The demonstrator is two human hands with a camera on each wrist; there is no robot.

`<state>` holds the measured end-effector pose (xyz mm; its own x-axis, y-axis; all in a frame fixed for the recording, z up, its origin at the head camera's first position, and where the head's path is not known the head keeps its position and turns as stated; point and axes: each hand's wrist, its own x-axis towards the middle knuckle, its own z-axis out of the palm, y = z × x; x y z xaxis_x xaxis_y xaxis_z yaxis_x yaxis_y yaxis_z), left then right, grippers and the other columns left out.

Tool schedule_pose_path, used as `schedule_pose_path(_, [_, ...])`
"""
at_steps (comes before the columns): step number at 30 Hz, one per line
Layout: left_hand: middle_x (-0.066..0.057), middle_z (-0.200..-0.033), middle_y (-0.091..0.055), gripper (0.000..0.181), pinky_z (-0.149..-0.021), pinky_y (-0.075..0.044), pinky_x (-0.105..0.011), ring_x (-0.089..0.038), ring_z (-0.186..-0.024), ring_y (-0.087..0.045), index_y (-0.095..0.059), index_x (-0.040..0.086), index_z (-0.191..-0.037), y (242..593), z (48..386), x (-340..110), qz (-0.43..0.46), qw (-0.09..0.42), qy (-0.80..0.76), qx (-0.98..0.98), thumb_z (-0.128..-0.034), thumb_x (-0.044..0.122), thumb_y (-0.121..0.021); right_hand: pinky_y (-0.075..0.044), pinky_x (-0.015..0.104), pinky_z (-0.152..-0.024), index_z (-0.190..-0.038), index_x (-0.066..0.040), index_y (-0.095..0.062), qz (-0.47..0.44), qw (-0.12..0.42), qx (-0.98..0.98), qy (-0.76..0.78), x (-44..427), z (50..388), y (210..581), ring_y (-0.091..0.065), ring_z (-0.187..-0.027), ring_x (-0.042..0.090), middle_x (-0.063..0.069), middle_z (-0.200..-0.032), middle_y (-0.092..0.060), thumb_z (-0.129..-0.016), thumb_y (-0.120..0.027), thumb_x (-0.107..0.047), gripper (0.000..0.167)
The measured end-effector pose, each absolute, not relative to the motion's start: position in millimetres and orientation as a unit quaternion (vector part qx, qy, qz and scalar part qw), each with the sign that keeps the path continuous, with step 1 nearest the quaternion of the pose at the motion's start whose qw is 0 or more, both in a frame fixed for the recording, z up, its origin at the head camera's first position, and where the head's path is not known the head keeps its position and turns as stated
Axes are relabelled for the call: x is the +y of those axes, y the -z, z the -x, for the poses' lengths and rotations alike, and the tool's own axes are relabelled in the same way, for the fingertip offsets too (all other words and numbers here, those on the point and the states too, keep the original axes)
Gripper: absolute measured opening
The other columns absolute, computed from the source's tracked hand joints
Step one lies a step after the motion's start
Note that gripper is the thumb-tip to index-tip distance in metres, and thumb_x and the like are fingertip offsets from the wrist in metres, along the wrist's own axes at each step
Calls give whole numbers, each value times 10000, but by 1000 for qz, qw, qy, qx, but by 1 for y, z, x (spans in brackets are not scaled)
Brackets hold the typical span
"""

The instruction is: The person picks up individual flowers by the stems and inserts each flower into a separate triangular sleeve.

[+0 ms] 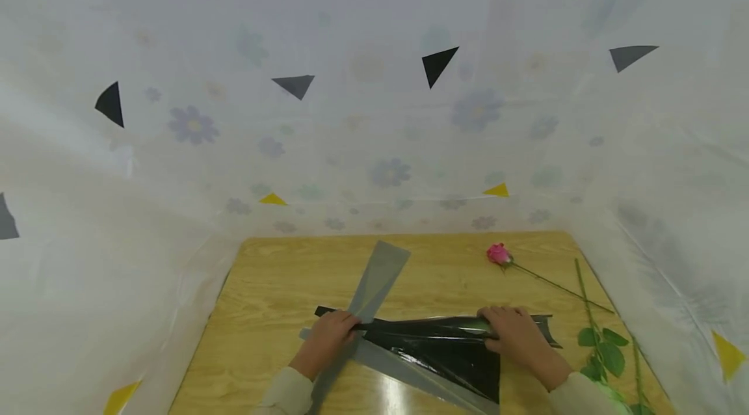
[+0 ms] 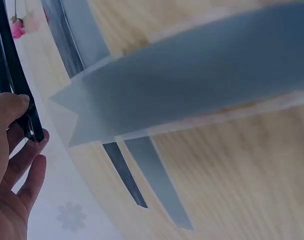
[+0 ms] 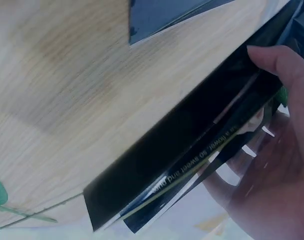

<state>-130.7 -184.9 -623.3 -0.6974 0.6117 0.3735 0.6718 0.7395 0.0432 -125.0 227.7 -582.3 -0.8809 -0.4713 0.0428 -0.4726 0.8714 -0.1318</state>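
Note:
A glossy black wrapping sheet, partly folded into a long bundle, stretches between both hands. My left hand pinches its narrow left end between thumb and fingers, clearest in the left wrist view. At the wider right end, my right hand grips the sheet, thumb on top and fingers underneath. Printed lettering runs along the black sheet in the right wrist view. A bit of green shows beside the right hand's grip; what lies inside the bundle is mostly hidden. Grey translucent wrapping lies beneath and behind the left hand.
On the table's right side lie a pink rose with a long stem and green leafy stems. Another grey sheet lies under the black one. White flowered sheeting surrounds the wooden table.

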Motion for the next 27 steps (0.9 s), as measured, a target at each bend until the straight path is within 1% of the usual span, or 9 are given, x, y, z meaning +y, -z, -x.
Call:
schedule_pose_path(3, [45,-872,-628,177,-693,-485,-325,-140,-780,-593,-659,146,-936,622,145,-185,340,164,95,-921,-778,152,-738,-418,530,-780,-1138,-135,-595,-235,15,-970,-61,225,139,589,-576,-921,253,23,-1023,-621,-718,-777,-362,511])
schedule_pose_path(5, [53,-844,-620,163,-669,-483,-322,-136,-759,-587,-655,152,-913,624,155,-184,336,158,108,-922,-775,140,-741,-415,540,-783,-1141,-113,-594,-235,25,-970,-55,224,149,592,-574,-925,279,52,-1028,-622,-710,-787,-353,530])
schedule_pose_path(8, [53,-817,-609,149,-639,-477,-315,-135,-732,-575,-655,151,-912,627,173,-181,327,134,145,-924,-787,122,-730,-413,548,-794,-1127,-86,-596,-234,37,-970,-47,223,165,592,-575,-923,302,79,-1019,-625,-706,-795,-327,525])
schedule_pose_path(11, [53,-817,-615,131,-638,-479,-297,-125,-729,-577,-665,150,-924,634,192,-179,309,107,168,-930,-806,126,-716,-418,544,-795,-1117,-70,-602,-239,44,-969,-45,220,183,593,-580,-912,310,92,-1005,-628,-707,-799,-303,511])
schedule_pose_path(15, [37,-801,-619,100,-641,-483,-312,-139,-719,-578,-670,148,-899,641,216,-178,270,93,163,-945,-812,128,-713,-435,527,-784,-1132,-42,-595,-250,36,-966,-47,214,206,594,-583,-903,316,116,-999,-615,-734,-783,-289,505])
schedule_pose_path(18, [18,-797,-615,117,-645,-484,-331,-157,-715,-577,-663,146,-887,645,230,-176,249,94,148,-952,-795,120,-729,-438,519,-798,-1147,-15,-583,-254,25,-966,-45,211,220,598,-574,-931,335,144,-1023,-601,-753,-769,-281,511])
schedule_pose_path(22, [6,-808,-619,159,-641,-486,-328,-165,-729,-578,-669,143,-911,652,244,-168,220,106,151,-958,-774,136,-750,-434,513,-820,-1146,8,-578,-251,35,-966,-46,213,233,608,-563,-958,355,171,-1046,-596,-752,-773,-254,512])
schedule_pose_path(24, [-4,-826,-628,185,-638,-488,-343,-179,-747,-583,-675,134,-935,656,250,-162,206,113,156,-960,-768,148,-754,-447,492,-808,-1135,11,-585,-254,43,-966,-40,215,237,615,-576,-922,333,165,-1011,-600,-743,-780,-245,507])
schedule_pose_path(27, [-12,-849,-637,220,-638,-484,-377,-201,-771,-589,-677,131,-962,661,255,-157,192,112,154,-963,-761,162,-760,-478,448,-739,-1086,15,-600,-267,56,-962,-25,214,242,625,-590,-817,292,144,-924,-602,-727,-791,-237,478])
